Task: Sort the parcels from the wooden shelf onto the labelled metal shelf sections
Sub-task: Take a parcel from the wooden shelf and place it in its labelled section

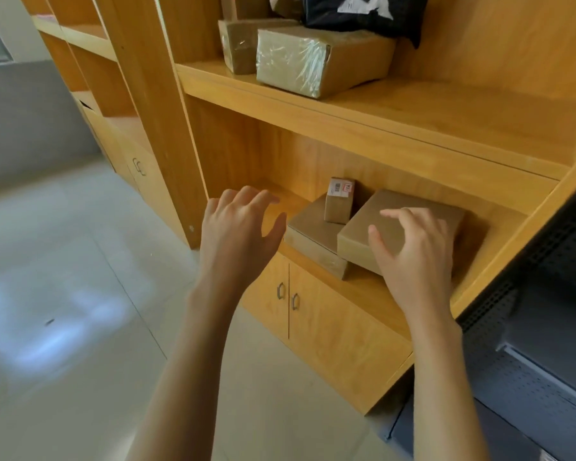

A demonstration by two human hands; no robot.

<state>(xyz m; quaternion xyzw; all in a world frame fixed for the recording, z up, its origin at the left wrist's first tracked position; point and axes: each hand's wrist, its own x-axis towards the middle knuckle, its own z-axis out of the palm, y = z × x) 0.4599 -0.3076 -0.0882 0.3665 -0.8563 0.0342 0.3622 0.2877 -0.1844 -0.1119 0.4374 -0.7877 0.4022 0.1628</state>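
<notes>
On the lower board of the wooden shelf (373,287) lie three brown parcels. A flat box (313,234) sits on the left, and a small upright box (339,202) with a barcode label stands on it. A larger box (409,211) lies to the right. My right hand (413,251) hovers over the larger box's near end, fingers spread, holding nothing. Left of the flat box is my left hand (236,227), open and empty too. On the upper board stand two taped boxes (313,61) and a black mailer bag (363,15).
A dark metal shelf (546,327) with perforated panels stands at the right, against the wooden unit. Below the parcels are two cabinet doors with metal handles (288,297). Pale tiled floor (64,277) stretches to the left, with more wooden shelving behind.
</notes>
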